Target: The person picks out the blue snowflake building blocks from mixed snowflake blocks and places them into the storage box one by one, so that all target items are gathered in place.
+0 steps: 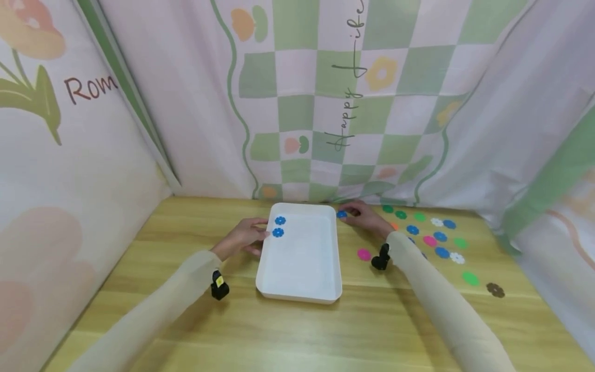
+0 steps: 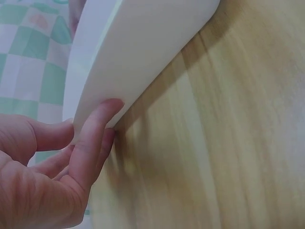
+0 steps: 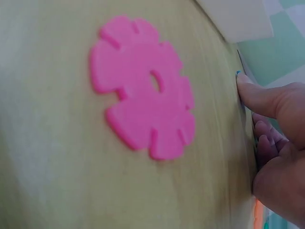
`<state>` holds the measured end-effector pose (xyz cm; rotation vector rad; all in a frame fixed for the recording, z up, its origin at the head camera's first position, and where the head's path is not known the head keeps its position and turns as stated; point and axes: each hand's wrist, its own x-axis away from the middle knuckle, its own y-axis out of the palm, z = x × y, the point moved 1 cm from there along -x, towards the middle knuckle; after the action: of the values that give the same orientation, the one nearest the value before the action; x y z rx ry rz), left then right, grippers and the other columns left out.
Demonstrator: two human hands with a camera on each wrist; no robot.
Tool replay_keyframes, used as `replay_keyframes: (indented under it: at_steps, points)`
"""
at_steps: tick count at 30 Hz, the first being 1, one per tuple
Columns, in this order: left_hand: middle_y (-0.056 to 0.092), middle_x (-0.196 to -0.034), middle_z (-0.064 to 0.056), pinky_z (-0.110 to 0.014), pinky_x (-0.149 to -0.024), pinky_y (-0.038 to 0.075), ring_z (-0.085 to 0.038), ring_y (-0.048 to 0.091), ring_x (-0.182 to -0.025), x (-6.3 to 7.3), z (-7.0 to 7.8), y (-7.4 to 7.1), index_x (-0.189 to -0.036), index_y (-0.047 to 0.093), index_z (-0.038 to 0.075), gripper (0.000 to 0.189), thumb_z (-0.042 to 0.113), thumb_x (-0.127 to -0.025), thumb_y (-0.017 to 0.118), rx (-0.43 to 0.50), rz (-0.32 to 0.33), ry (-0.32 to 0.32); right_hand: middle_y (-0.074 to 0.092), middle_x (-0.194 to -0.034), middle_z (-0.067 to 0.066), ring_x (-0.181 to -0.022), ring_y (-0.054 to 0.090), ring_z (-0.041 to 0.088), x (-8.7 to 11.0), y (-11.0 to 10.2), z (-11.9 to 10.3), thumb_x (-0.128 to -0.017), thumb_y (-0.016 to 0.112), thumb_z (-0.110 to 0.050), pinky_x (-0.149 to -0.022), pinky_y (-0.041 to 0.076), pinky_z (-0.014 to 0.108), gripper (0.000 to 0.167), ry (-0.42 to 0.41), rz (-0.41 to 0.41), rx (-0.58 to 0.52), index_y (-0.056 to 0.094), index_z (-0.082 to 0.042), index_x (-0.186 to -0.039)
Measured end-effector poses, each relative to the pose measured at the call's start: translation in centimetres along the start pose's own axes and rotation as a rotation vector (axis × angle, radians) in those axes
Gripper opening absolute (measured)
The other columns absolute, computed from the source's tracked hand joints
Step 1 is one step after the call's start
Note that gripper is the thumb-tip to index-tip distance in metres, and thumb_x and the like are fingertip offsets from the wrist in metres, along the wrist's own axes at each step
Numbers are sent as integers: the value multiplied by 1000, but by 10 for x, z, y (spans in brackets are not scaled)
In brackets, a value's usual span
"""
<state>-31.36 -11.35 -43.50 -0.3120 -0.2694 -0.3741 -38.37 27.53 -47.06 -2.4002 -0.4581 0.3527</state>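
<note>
My left hand [image 1: 244, 236] grips the near-side wall of my left of the white tray [image 1: 299, 268], thumb at the rim and fingers against the outside. My right hand [image 1: 364, 216] pinches a blue disc [image 1: 341, 214] just beside the tray's far right corner; whether that disc touches the desk [image 1: 297, 336] I cannot tell. The tray lies flat on the desk between my hands, and inside it two blue discs [image 1: 278, 232] sit near the far left corner, one beyond the other. A pink disc [image 1: 364, 254] lies on the desk between the tray and my right wrist, notched round its edge, with a hole in the middle. Farther right, past my right hand and forearm, more discs are scattered: green ones [image 1: 419, 217], white ones [image 1: 457, 258], loose blue ones [image 1: 442, 252], another pink one [image 1: 429, 241] and a brown one [image 1: 495, 290] nearest me. An orange one [image 1: 394, 226] is partly hidden by my right hand. Behind the desk hangs a checked curtain [image 1: 297, 113].
</note>
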Motion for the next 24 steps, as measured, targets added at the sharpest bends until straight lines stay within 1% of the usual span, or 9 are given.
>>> replay_keyframes:
  at_steps: [2, 4, 7, 9, 14, 19, 21, 24]
  points:
    - [59, -143, -30, -36, -71, 68, -37, 72, -110, 1, 0, 1, -157, 41, 0, 55, 5, -105, 59, -1, -6, -1, 62, -127, 32, -114, 56, 42, 2, 2, -8, -100, 68, -5, -100, 49, 49, 36, 21, -11, 12, 62, 13, -131]
    - [60, -142, -30, -36, -70, 68, -37, 72, -110, 1, 1, 1, -157, 42, -1, 54, 4, -105, 59, -4, -1, -2, 62, -126, 34, -114, 55, 45, 1, 3, -9, -100, 67, -3, -99, 49, 48, 35, 34, -12, 17, 61, 15, -130]
    - [60, -142, -29, -36, -69, 68, -37, 72, -111, 1, 2, 1, -157, 43, 0, 54, 4, -106, 59, -10, 15, -6, 59, -122, 35, -110, 54, 42, 1, 4, -12, -100, 67, -2, -94, 47, 40, 35, 41, -4, -4, 59, 17, -128]
    - [60, -143, -29, -36, -69, 68, -37, 71, -112, 1, 3, 1, -156, 43, 1, 53, 4, -106, 59, -12, 28, -11, 57, -119, 33, -106, 53, 37, -1, 5, -7, -99, 69, -3, -91, 45, 33, 35, 36, 9, -22, 58, 15, -127]
    - [58, -144, -29, -37, -71, 68, -39, 69, -116, -1, 3, 2, -156, 45, 2, 53, 4, -105, 60, -12, 39, -19, 55, -113, 31, -99, 52, 33, -1, 4, -7, -99, 68, 1, -84, 46, 29, 32, 14, 5, -46, 56, 14, -124]
    - [56, -146, -29, -37, -72, 68, -39, 70, -114, 0, 3, 3, -157, 44, 3, 55, 4, -105, 61, -18, 42, -22, 57, -105, 29, -94, 53, 29, -4, 3, -5, -95, 70, 5, -80, 47, 25, 28, -26, -5, 4, 57, 13, -119]
    - [56, -147, -29, -37, -71, 68, -38, 70, -113, 0, 4, 4, -157, 43, 3, 56, 5, -105, 61, -21, 42, -23, 57, -103, 28, -93, 53, 27, -5, 3, -5, -94, 71, 5, -80, 47, 25, 27, -42, 4, 26, 58, 13, -116]
    - [55, -148, -30, -37, -71, 68, -39, 70, -114, 1, 4, 4, -158, 42, 3, 57, 5, -105, 61, -21, 43, -20, 58, -101, 27, -92, 53, 27, -5, 3, -7, -95, 72, 4, -79, 47, 25, 24, -45, 16, 38, 60, 12, -113]
